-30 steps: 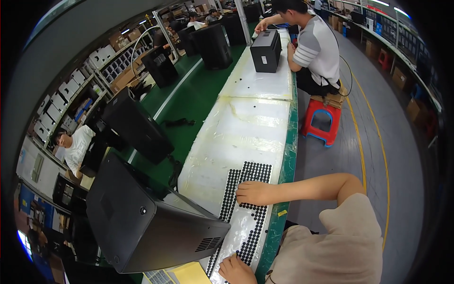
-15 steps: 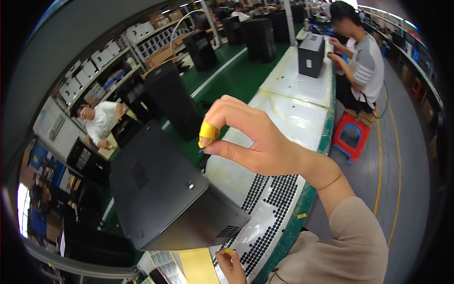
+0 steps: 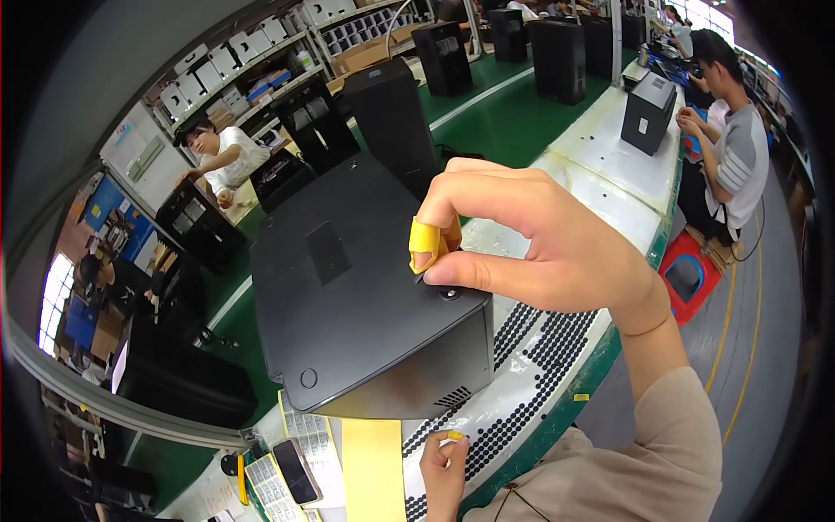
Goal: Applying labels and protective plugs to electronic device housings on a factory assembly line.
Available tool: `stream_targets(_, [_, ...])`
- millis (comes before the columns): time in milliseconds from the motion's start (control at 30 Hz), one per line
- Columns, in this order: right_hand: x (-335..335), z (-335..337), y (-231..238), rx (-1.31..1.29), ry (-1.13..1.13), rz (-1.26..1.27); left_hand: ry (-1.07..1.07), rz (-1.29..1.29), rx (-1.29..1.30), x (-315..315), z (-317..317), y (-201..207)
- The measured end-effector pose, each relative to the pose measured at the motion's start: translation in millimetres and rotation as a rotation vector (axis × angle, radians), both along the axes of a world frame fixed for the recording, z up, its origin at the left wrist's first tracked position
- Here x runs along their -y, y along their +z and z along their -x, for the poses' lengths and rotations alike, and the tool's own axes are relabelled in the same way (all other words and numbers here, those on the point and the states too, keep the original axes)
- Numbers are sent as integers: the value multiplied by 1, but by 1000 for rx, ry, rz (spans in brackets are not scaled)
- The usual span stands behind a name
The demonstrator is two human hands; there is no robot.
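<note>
My right hand (image 3: pixel 539 239) is raised over the near right corner of a black metal case (image 3: pixel 374 252). Its thumb and index finger pinch a small black piece (image 3: pixel 419 278), close to a round silver-rimmed fitting (image 3: pixel 449 294) on the case's top. Yellow tape is wrapped round the fingertips. Lower down, my left hand (image 3: pixel 445 474) is closed beside the rows of black dots (image 3: pixel 522 391), with yellow tape (image 3: pixel 455 435) on a finger. A tiny dark spot shows at its fingertips, too small to make out.
A yellow sheet (image 3: pixel 372 470), label sheets (image 3: pixel 265 487) and a phone (image 3: pixel 296 470) lie in front of the case. Another case (image 3: pixel 649 113) stands farther along the white bench (image 3: pixel 600 161). A seated co-worker (image 3: pixel 726 130) is at the right, another person (image 3: pixel 222 161) at the left.
The view has swung, so the scene sits farther right and the case appears lower and flatter. My right hand is now nearer the case's corner fitting, still pinching. My left hand stays closed.
</note>
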State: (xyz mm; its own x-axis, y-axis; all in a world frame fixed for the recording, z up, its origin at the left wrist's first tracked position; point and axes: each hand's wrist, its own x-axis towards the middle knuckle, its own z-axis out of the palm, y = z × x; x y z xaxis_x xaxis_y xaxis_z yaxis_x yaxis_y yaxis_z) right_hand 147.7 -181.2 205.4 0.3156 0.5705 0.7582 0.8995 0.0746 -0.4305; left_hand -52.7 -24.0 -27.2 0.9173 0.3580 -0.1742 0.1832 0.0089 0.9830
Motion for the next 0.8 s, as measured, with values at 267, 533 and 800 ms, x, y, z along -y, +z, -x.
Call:
stream_targets(267, [1, 3, -2, 205, -53, -40, -87, 120, 7, 6, 0, 3])
stream_targets(533, [-4, 10, -38, 256, -119, -284, 16, 24, 64, -12, 5, 9])
stream_targets(800, [-21, 9, -56, 104, 44, -589, 170, -229, 340, -45, 25, 60])
